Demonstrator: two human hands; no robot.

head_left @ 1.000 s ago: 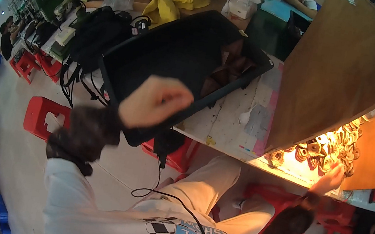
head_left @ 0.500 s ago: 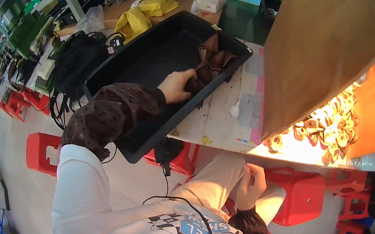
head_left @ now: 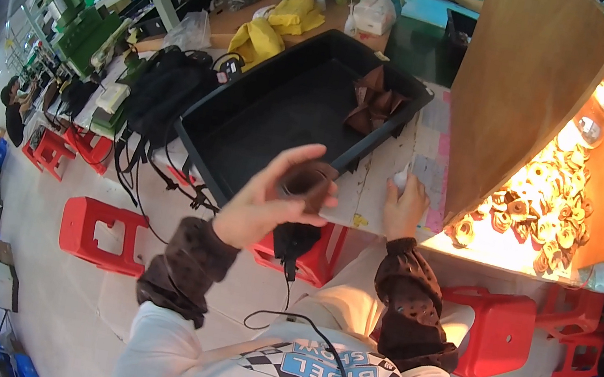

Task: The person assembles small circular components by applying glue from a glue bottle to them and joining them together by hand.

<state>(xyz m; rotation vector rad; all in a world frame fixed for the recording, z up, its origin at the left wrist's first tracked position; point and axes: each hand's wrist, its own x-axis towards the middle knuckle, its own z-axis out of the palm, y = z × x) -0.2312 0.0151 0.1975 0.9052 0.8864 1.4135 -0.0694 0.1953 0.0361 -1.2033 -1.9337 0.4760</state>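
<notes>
My left hand (head_left: 267, 203) is raised over the near edge of the black tray (head_left: 275, 108), its thumb and fingers curled round a brown rolled piece (head_left: 308, 180) with an open hollow. Several folded, pointed brown pieces (head_left: 373, 110) lie in the tray's far right corner. Right of the tray, my right hand (head_left: 406, 208) rests on the table with its fingers closed at a small white rounded thing (head_left: 400, 179), whose lower part they hide. Both forearms wear dark brown sleeves.
A wooden box (head_left: 530, 91) open at the side stands on the right, with many brown rolled pieces (head_left: 546, 209) under a bright lamp (head_left: 590, 125). Yellow cloth (head_left: 295, 16), a tissue box (head_left: 374, 13) and a black bag (head_left: 166, 94) lie beyond the tray. Red stools (head_left: 102, 235) stand below.
My left hand has lifted a brown piece out of the tray and come toward me. My right hand has risen from my lap to the small white thing on the table.
</notes>
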